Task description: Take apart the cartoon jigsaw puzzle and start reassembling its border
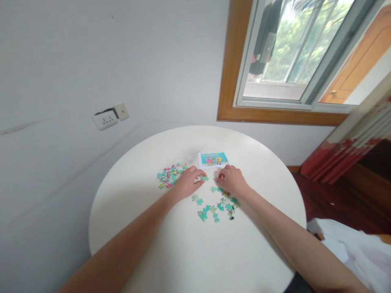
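Note:
My left hand (189, 183) is pinched at the table's middle, with a teal-green puzzle piece (204, 178) at its fingertips. Across a small gap, my right hand (233, 180) has its fingers curled together over a small puzzle piece (216, 179), partly hidden by the fingertips. Just beyond both hands lies a picture card (214, 159) with a pink and a yellow cartoon figure on teal. A heap of mixed puzzle pieces (171, 175) sits left of my left hand. Nearer to me, several green and teal pieces (204, 215) lie scattered, some beneath my right wrist.
Everything lies on a round white table (171, 252) against a white wall. A wall socket (105, 119) is at the left and a wood-framed window (275, 110) at the right. White cloth (351, 248) lies beside the table at right, below a red-and-cream curtain (345, 150).

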Demonstrator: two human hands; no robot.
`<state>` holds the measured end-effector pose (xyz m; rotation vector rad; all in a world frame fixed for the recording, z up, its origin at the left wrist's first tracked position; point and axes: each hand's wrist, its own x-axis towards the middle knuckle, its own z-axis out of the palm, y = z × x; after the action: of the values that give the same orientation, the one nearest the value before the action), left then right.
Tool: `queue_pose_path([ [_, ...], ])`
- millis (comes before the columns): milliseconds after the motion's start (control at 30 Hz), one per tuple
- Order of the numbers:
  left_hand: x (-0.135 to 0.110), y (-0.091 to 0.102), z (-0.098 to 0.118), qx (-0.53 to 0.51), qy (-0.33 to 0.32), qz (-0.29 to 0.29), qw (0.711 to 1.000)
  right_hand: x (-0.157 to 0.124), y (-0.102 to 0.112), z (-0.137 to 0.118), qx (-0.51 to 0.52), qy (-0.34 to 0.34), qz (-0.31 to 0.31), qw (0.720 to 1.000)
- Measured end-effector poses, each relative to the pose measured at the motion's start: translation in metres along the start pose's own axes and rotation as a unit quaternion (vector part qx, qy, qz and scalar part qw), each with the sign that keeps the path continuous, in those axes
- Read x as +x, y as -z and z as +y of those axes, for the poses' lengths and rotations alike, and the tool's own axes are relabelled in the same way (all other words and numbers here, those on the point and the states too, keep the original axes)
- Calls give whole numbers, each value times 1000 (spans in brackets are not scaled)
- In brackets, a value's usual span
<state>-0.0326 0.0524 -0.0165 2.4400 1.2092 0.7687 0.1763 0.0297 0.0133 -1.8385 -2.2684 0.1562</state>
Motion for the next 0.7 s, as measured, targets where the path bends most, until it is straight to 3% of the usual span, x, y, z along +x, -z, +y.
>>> queue_pose_path([
  [167,0,-1,-1,-9,1,0,1000,6,-1,12,51,42,11,998],
  [400,0,-1,0,-6,0,0,1000,10,-6,37,91,175,-26,980],
  [700,1,0,1,-3,-3,-1,1000,25,-19,34,130,185,-11,974],
])
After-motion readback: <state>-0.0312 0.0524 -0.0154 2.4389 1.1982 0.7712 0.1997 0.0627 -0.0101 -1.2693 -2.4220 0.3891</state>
